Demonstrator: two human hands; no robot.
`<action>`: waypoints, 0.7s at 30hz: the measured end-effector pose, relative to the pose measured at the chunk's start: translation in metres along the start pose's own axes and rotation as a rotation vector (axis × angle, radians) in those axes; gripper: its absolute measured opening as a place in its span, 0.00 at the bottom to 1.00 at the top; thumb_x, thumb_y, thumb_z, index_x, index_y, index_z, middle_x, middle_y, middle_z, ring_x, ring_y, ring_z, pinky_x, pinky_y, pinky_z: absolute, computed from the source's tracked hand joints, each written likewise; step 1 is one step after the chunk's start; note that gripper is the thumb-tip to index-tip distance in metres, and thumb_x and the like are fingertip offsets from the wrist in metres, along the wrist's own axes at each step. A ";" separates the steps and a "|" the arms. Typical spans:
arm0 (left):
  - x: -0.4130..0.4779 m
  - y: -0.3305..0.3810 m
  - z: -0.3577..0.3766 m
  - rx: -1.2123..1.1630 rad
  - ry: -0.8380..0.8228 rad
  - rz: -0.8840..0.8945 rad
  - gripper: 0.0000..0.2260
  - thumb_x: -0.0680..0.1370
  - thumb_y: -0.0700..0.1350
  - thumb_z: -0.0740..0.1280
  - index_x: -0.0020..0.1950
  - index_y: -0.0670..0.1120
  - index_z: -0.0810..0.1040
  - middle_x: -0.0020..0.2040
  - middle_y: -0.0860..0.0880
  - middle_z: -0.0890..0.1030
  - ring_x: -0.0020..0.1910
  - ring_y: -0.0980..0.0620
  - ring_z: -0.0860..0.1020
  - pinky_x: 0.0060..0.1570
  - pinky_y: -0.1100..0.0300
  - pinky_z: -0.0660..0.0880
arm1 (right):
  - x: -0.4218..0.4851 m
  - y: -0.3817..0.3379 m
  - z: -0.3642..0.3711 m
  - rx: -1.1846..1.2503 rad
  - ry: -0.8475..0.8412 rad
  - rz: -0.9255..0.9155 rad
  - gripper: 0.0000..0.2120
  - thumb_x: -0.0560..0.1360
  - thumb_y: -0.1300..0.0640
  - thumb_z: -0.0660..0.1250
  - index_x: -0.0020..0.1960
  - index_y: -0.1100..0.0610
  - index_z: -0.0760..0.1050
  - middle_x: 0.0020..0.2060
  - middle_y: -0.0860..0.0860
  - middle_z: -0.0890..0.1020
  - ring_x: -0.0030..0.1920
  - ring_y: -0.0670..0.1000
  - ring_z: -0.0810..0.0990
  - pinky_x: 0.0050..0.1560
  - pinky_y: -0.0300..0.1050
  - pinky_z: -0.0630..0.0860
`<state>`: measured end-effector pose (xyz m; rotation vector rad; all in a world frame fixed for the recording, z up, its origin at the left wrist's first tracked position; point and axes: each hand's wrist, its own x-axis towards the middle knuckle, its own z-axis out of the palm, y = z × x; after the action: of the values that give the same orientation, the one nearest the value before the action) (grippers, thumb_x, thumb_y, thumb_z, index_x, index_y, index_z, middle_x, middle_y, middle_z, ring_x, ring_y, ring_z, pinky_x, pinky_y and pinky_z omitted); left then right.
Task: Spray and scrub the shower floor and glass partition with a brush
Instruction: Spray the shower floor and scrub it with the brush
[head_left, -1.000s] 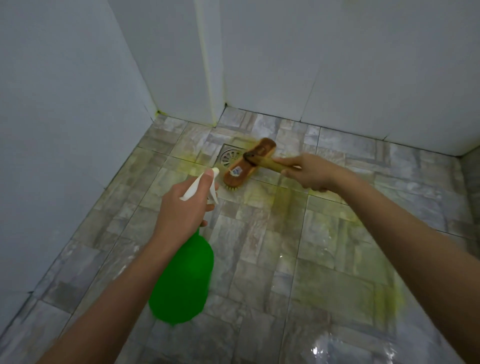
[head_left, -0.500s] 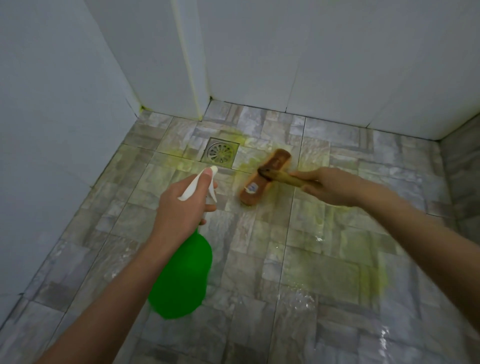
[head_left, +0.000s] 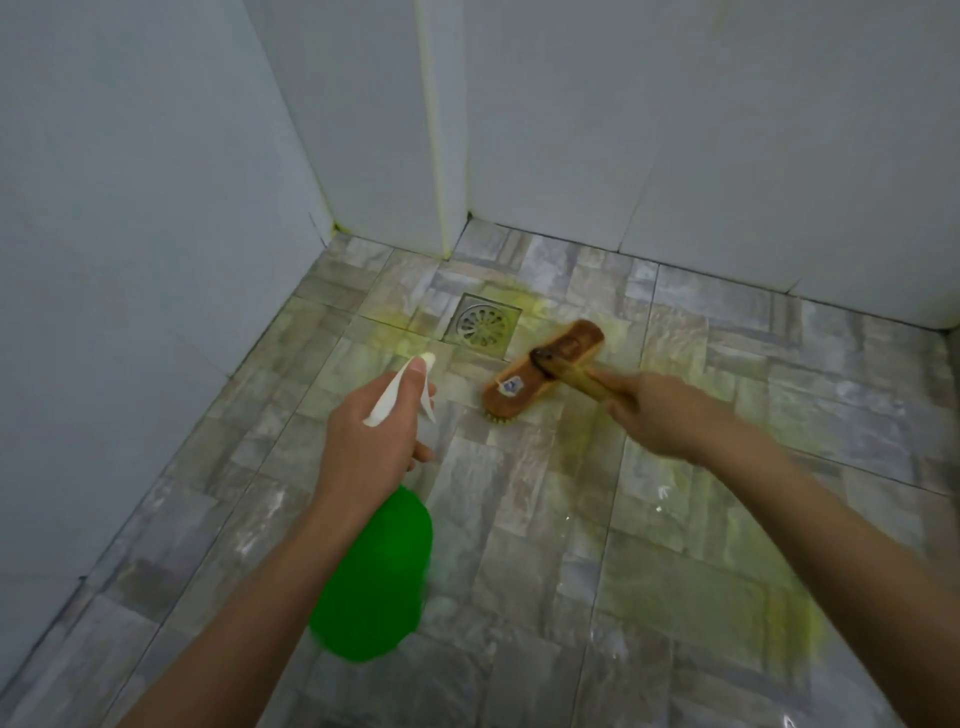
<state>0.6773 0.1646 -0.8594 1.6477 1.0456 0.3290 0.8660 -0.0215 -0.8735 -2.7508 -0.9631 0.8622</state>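
Note:
My left hand (head_left: 363, 436) grips the neck of a green spray bottle (head_left: 376, 577), with a finger lying along its white trigger head (head_left: 400, 389). The bottle hangs above the tiled shower floor (head_left: 545, 545). My right hand (head_left: 660, 410) holds the wooden handle of a scrub brush (head_left: 545, 369). The brush head rests bristles-down on the wet floor just right of the round metal drain (head_left: 483, 325). Yellow-green cleaner stains the tiles around the drain and brush. A pale frosted panel (head_left: 130, 260) rises along the left side.
White wall tiles (head_left: 727, 130) close the back of the stall, with a projecting corner column (head_left: 441, 130) behind the drain. A darker tiled wall edge (head_left: 953, 364) shows at far right. Wet patches shine on the floor near the bottom right.
The brush has slid right off the drain and back a little toward it, staying on the floor. My left hand keeps the spray bottle in much the same place.

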 end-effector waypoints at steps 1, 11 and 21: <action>0.001 0.000 -0.002 -0.004 0.008 -0.007 0.17 0.81 0.59 0.62 0.50 0.50 0.85 0.43 0.50 0.85 0.24 0.56 0.79 0.22 0.67 0.71 | 0.002 -0.005 0.003 0.013 0.012 -0.003 0.21 0.81 0.52 0.55 0.74 0.41 0.60 0.32 0.44 0.71 0.31 0.46 0.72 0.32 0.42 0.68; 0.014 0.005 -0.012 0.057 0.088 0.137 0.12 0.79 0.63 0.63 0.41 0.59 0.79 0.40 0.49 0.82 0.37 0.56 0.79 0.44 0.41 0.82 | -0.002 -0.004 0.026 0.191 0.079 -0.016 0.21 0.81 0.53 0.57 0.72 0.40 0.62 0.37 0.50 0.80 0.34 0.50 0.78 0.34 0.44 0.75; 0.073 0.032 0.004 0.069 0.062 0.166 0.18 0.81 0.58 0.63 0.45 0.46 0.83 0.41 0.44 0.83 0.37 0.55 0.81 0.35 0.51 0.83 | 0.091 -0.030 0.006 0.329 0.198 0.218 0.34 0.79 0.60 0.52 0.76 0.40 0.39 0.34 0.57 0.79 0.27 0.55 0.79 0.25 0.44 0.73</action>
<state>0.7360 0.2178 -0.8537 1.8012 0.9778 0.4602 0.9043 0.0566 -0.9140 -2.6188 -0.4479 0.6846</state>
